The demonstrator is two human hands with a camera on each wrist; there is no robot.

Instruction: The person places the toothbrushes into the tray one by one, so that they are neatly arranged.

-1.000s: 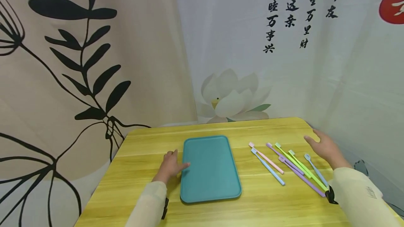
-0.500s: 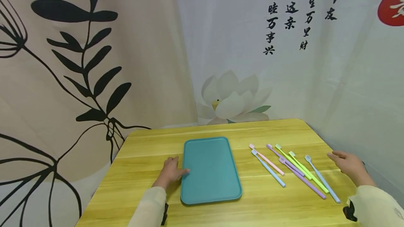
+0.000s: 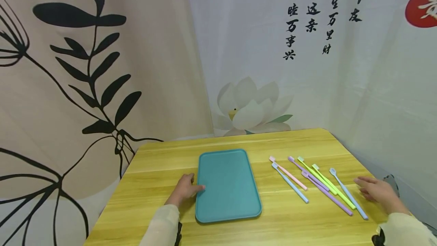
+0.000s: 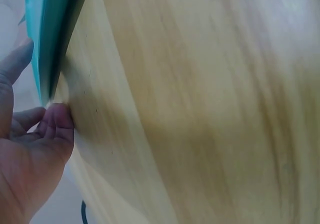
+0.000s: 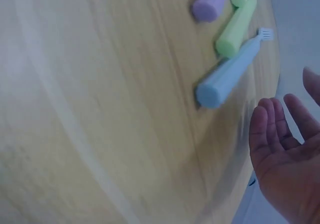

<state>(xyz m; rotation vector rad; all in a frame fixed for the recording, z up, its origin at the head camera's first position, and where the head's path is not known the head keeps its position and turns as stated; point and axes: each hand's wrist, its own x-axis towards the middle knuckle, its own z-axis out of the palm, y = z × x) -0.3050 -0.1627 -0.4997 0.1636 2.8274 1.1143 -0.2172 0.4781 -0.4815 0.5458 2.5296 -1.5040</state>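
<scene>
A teal rectangular tray [image 3: 228, 185] lies on the wooden table. At its left side my left hand [image 3: 185, 191] holds the edge, thumb over the rim. In the left wrist view, the other fingers [image 4: 60, 121] curl low beside the tray's outer wall [image 4: 52, 39]. My right hand [image 3: 379, 193] hovers at the table's right edge with nothing in it, its fingers loosely bent. Nearest to it is a light-blue toothbrush [image 3: 348, 193], whose handle end [image 5: 210, 94] faces the camera in the right wrist view.
Left of that toothbrush lie two green toothbrushes [image 3: 343, 196] and two purple ones [image 3: 334, 199], overlapping. A pink toothbrush [image 3: 293, 176] and another blue one [image 3: 291, 185] lie closer to the tray. A printed curtain [image 3: 170, 67] hangs behind the table [image 3: 160, 162].
My right hand has drawn back from above the far right of the table, down and to the right, uncovering the right-hand blue toothbrush's handle. The left hand stays at the tray.
</scene>
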